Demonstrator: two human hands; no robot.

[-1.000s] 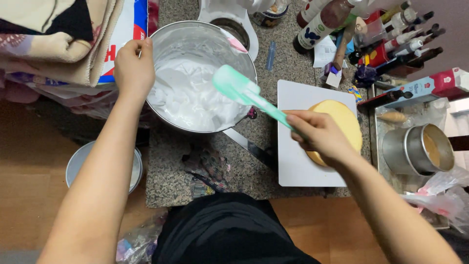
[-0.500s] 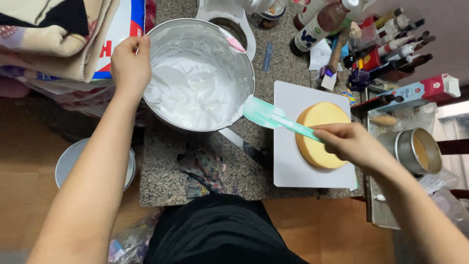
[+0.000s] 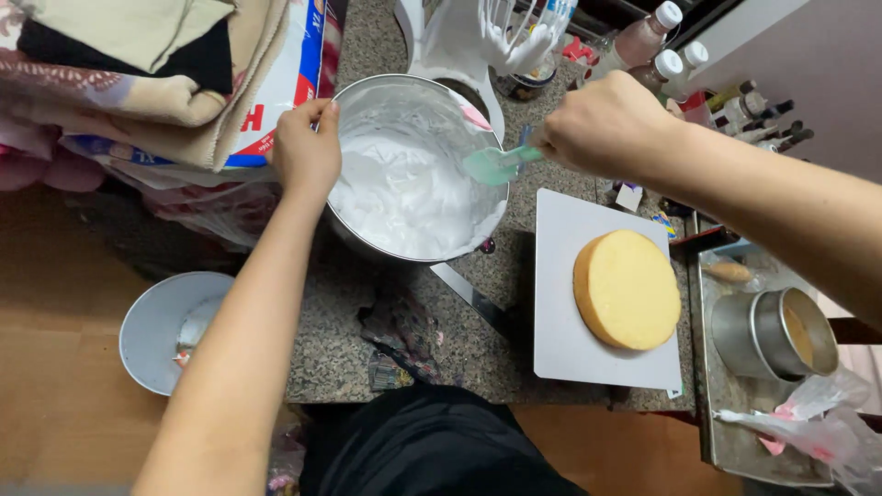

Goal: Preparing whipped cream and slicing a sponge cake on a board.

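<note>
A: What lies nearest on the surface (image 3: 478, 354)?

B: By the near edge, a crumpled wrapper (image 3: 400, 342). Toward the near right corner a white board (image 3: 570, 340) carries a round yellow cake (image 3: 627, 289). Off the right edge sits a metal tray (image 3: 726, 404) with a round tin (image 3: 776, 332) and a plastic bag (image 3: 818, 427). Below the left edge, a pale bucket (image 3: 161, 326).

A: And the hands?

B: The left hand (image 3: 306, 152) is clenched on the left rim of the bowl (image 3: 367, 101), fingers curled over the edge. The bowl stands mid-surface, toward the left edge, with white cream (image 3: 404, 197) inside. The right hand (image 3: 602, 129) is closed around the handle of a green spatula (image 3: 496, 165); its blade hangs over the bowl's right side, just above the cream or perhaps touching it, hard to tell from here.

A: Farther back?

B: A white mixer (image 3: 459, 46) with a whisk (image 3: 514, 32) stands right behind the bowl at the far edge. Capped bottles (image 3: 657, 37) cluster at the far right corner. Folded cloths (image 3: 138, 64) pile up past the far left.
</note>
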